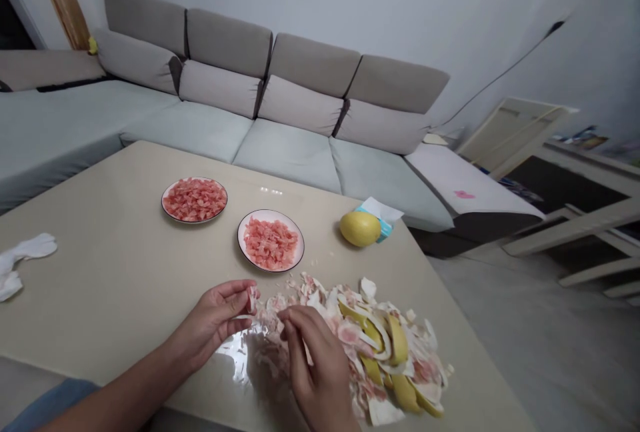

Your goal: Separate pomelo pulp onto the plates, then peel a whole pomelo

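Note:
Between the thumb and fingers of my left hand (223, 319) is a small piece of pink pomelo flesh (253, 299) with pale membrane on it. My right hand (316, 359) is just to the right of it, over the edge of the peel pile, thumb and fingertips pinched together. Whatever those fingertips hold, if anything, is hidden. A heap of pomelo peel and membrane (395, 345) spreads under and beyond my right hand. Past my hands stands a dark-rimmed plate (244, 252) with pink pulp pieces (270, 243) on it.
A fuller plate of pulp (195, 200) stands farther back on the left. One whole yellow pomelo (360, 229) rests against a blue tissue pack (385, 227). White crumpled tissue or cloth (25, 259) lies at the table's left. A grey sofa (285, 145) runs behind the table (125, 252).

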The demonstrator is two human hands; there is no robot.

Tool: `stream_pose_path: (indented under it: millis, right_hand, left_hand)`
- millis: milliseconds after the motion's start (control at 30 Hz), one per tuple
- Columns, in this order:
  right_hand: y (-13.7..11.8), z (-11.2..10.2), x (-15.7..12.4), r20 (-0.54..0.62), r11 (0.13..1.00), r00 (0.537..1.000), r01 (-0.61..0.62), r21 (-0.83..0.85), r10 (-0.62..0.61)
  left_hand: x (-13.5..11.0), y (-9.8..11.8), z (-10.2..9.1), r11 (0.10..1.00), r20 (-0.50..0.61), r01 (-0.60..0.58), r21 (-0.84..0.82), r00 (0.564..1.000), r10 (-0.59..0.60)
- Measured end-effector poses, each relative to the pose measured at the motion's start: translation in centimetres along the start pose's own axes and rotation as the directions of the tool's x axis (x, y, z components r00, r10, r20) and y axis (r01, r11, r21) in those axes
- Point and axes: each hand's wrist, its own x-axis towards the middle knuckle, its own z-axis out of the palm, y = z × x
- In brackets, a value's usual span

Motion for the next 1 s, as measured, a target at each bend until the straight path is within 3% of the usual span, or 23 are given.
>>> stream_pose_path:
  millis: [100, 167, 333, 600, 733, 800, 900, 1000]
  right_hand:
    - [1.3, -0.2, 0.4, 0.115, 0.978, 0.984, -0.112, -0.174, 0.133]
    - [1.9, -0.2, 0.5, 0.093, 0.962, 0.982, -0.140, -0.233, 0.165]
    - [1.9, 0.1, 0.4, -0.001, 0.988, 0.997, -0.074, -0.133, 0.075]
    - [0.6, 0.3, 0.4, -0.054, 0.983, 0.982, -0.182, 0.016, 0.182]
    - [1.1, -0.2, 0.3, 0.115, 0.963, 0.957, -0.259, -0.075, 0.266]
    - [1.4, -0.3, 0.2, 0.144, 0.942, 0.938, -0.293, -0.162, 0.316]
    - [1.8, -0.7, 0.1, 0.091, 0.934, 0.954, -0.257, -0.247, 0.287]
    - [2.3, -1.4, 0.0, 0.126, 0.955, 0.968, -0.185, -0.232, 0.218]
  left_hand:
    - [-0.2, -0.3, 0.2, 0.997, -0.023, -0.014, 0.071, 1.000, 0.016]
    - [-0.3, -0.4, 0.3, 0.990, -0.033, -0.048, 0.130, 0.998, 0.052]
    - [-0.2, -0.6, 0.6, 0.947, -0.030, -0.160, 0.279, 0.984, 0.175]
    - [-0.6, -1.0, 1.2, 0.899, -0.056, -0.201, 0.390, 0.969, 0.241]
    - [-0.6, -1.1, 1.2, 0.886, -0.026, -0.216, 0.410, 0.968, 0.248]
    - [-0.6, -1.2, 1.1, 0.860, 0.009, -0.253, 0.443, 0.961, 0.278]
    - [-0.4, -1.4, 0.9, 0.811, 0.070, -0.324, 0.487, 0.940, 0.334]
    - [-0.5, -1.3, 1.0, 0.816, 0.057, -0.311, 0.488, 0.944, 0.325]
